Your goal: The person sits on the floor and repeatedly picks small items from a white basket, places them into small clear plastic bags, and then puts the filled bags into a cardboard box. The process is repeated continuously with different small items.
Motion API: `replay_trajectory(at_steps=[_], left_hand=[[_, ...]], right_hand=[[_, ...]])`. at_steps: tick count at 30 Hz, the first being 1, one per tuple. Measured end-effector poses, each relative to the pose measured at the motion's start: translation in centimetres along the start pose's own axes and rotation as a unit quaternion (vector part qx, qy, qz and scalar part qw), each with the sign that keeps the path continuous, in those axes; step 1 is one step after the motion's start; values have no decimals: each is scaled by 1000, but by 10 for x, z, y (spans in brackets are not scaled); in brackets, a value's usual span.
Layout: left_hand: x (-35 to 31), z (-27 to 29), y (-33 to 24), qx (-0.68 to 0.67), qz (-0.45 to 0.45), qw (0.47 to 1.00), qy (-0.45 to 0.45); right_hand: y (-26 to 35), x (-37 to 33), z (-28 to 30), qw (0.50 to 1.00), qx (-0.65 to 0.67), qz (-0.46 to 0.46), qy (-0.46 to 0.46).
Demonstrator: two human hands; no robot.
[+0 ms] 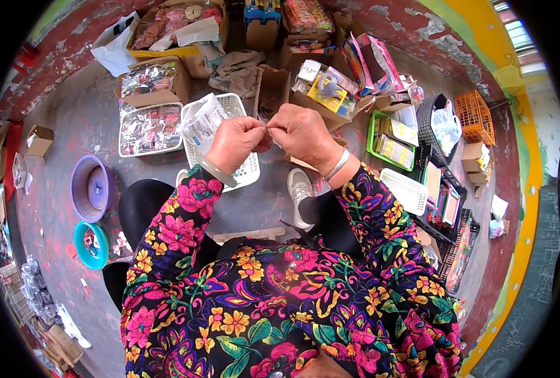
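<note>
My left hand (pixel 234 142) and my right hand (pixel 306 135) meet in front of me, fingertips pinched close together. Whatever is between the fingers is too small to make out. Below and behind my left hand stands a white plastic basket (pixel 253 169). A clear plastic bag with a printed label (pixel 203 126) lies over its left side, partly hidden by that hand. Beyond my fingers an opened cardboard box (pixel 272 93) sits on the floor. Each wrist wears a band, and both sleeves are floral.
To the left are a white tray of small packets (pixel 149 130), a purple basin (pixel 92 187) and a teal bowl (pixel 80 238). At right stand a green basket (pixel 372 142), a white basket (pixel 404 191), black crates (pixel 447 220) and an orange crate (pixel 474 118). Filled boxes line the far wall.
</note>
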State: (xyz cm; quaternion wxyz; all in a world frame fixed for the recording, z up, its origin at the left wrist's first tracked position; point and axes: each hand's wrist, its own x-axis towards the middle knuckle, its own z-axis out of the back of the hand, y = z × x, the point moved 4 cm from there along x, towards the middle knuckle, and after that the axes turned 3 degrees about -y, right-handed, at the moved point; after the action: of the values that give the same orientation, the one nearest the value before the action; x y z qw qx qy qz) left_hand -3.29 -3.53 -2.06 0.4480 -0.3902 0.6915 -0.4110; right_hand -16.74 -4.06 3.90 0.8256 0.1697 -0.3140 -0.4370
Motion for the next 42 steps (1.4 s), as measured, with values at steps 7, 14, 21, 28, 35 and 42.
replay_trajectory(at_steps=[7, 14, 21, 28, 35, 42], left_hand=[[-3, 0, -3, -42, 19, 999, 12], [-4, 0, -5, -18, -15, 999, -34], [-4, 1, -8, -56, -39, 994, -84], [-5, 5, -7, 7, -31, 999, -4], [-8, -2, -11, 1, -35, 999, 16], [-6, 0, -11, -30, -5, 1000, 5]], right_hand=[[1, 2, -1, 1000, 20, 7, -17], [6, 0, -5, 996, 10, -20, -83], [16, 1, -8, 989, -56, -59, -127], [5, 1, -5, 999, -1, -34, -19], [-3, 2, -1, 989, 91, -116, -20], [-11, 2, -8, 977, 134, -164, 1]])
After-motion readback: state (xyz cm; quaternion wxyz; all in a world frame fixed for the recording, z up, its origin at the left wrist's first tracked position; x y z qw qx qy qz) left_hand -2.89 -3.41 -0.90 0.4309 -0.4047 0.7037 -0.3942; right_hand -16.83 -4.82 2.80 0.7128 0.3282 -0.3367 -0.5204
